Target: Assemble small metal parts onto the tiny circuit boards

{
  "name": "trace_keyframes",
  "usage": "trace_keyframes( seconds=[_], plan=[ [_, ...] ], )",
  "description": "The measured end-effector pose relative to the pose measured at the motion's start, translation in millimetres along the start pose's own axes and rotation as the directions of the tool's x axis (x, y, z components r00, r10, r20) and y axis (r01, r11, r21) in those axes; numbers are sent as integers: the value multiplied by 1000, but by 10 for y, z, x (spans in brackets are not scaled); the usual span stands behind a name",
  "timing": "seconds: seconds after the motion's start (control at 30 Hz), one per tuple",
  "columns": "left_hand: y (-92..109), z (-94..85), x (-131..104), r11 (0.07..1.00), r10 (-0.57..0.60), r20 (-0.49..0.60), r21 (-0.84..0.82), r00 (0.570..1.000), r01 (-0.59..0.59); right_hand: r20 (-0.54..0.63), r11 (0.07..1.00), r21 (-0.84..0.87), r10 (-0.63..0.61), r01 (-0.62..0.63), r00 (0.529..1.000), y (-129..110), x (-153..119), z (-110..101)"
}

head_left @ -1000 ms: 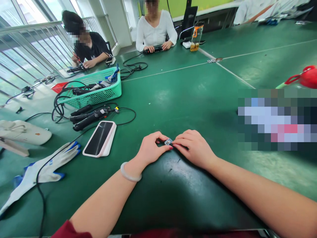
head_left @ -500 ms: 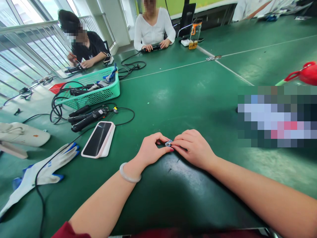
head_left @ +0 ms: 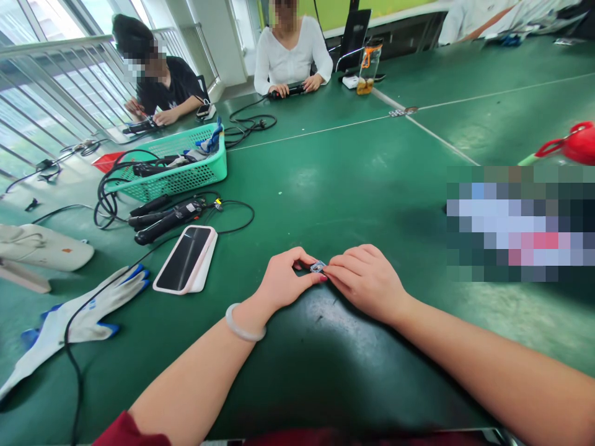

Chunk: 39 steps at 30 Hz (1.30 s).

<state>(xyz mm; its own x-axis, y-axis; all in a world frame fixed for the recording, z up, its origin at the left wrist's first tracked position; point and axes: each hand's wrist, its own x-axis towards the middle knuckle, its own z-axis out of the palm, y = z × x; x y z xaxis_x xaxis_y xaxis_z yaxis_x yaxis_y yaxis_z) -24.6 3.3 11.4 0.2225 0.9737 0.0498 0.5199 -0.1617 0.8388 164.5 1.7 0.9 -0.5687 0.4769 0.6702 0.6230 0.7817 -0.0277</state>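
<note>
A small shiny silvery-blue piece [head_left: 318, 267] is pinched between my two hands, just above the green table [head_left: 297, 204]. My left hand [head_left: 287, 275], with a pale bangle [head_left: 244, 323] at its wrist, holds it between thumb and forefinger. From the other side, the fingertips of my right hand [head_left: 365, 279] are pressed together against the piece's right edge. Too little of the piece shows to name its kind. To the left of my left hand lies a phone [head_left: 185, 259] with a pale pink edge, on top of something white.
At the left are a white glove [head_left: 95, 310] with blue fingertips, black corded tools [head_left: 170, 222] and a green basket [head_left: 186, 179] of cords and tools. Two people sit across the table. A bottle [head_left: 367, 71] stands at the back; a red item [head_left: 581, 144] lies right.
My right fingertips have shifted slightly, and a little more of the shiny piece shows between my hands. The whole view has tilted a little.
</note>
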Motion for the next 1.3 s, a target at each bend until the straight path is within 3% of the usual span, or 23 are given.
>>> trace_keyframes(
  seconds=[0.37, 0.8, 1.3],
  plan=[
    [-19, 4, -5, 999, 0, 2, -54, 1000, 1, -10, 1000, -17, -2, 2, 1000, -21, 1, -8],
    [-117, 9, 8, 953, -51, 78, -294, 996, 72, -39, 1000, 12, -6, 7, 999, -23, 2, -30],
    [-115, -8, 22, 934, -50, 129, -346, 990, 92, -24, 999, 35, -12, 13, 1000, -21, 0, -42]
  ],
)
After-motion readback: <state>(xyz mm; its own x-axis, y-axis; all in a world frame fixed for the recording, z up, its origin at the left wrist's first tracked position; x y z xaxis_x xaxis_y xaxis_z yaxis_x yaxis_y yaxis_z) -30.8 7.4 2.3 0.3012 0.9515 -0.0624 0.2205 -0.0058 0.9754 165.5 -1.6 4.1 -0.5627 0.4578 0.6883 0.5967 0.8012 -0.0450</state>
